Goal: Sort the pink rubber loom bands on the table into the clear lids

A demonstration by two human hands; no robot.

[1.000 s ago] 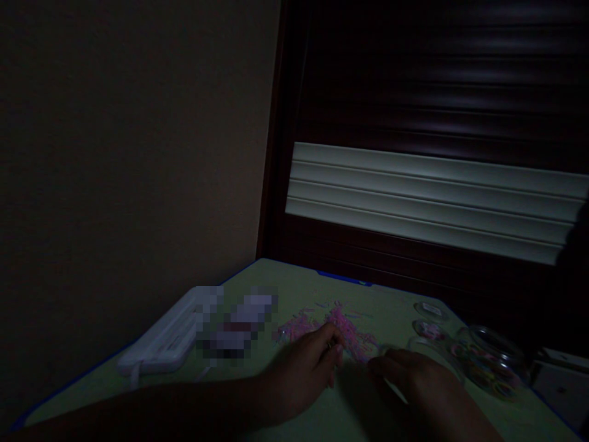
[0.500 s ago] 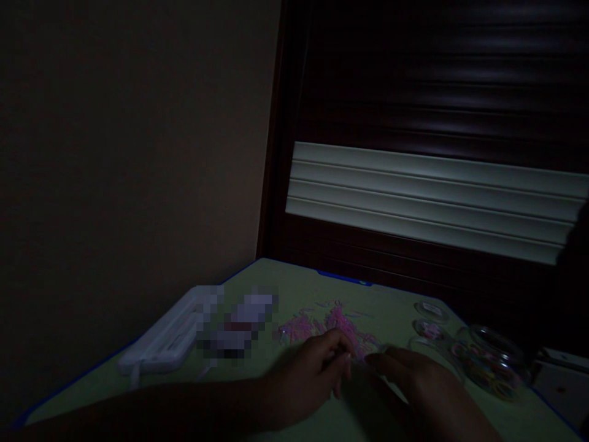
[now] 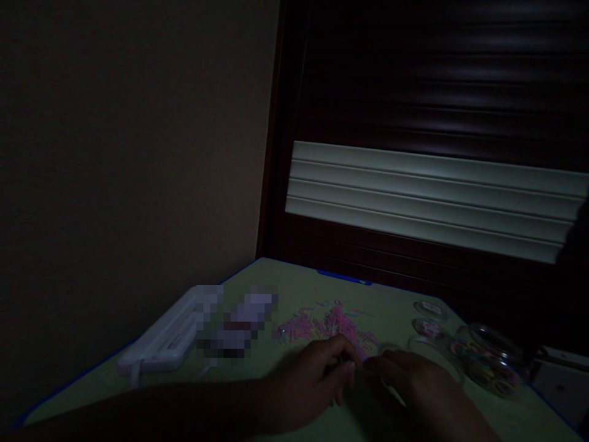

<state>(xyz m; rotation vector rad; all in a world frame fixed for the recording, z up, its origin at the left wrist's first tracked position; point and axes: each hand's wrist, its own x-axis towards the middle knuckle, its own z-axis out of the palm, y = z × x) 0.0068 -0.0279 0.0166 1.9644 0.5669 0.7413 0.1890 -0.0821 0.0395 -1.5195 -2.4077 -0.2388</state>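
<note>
In dim light, my left hand is closed, thumb and index finger bent together in a pinch. My right hand faces it just to the right, fingertips also pressed together. Anything between the fingertips is too small and dark to make out. Right behind both hands lies a loose pile of small pink and pastel thin pieces, some scattered around it. To the right of my right hand stands a clear jar with multicoloured rings inside. A small round clear container with pinkish contents sits behind my right hand.
A clear round lid lies at the back right. On the left are a long white power strip-like device with a cable and a pixelated flat object. The light table has a blue edge, against a dark slatted panel.
Both hands have shifted slightly down, their fingertips still close together. The pile, jar and other items stay where they were.
</note>
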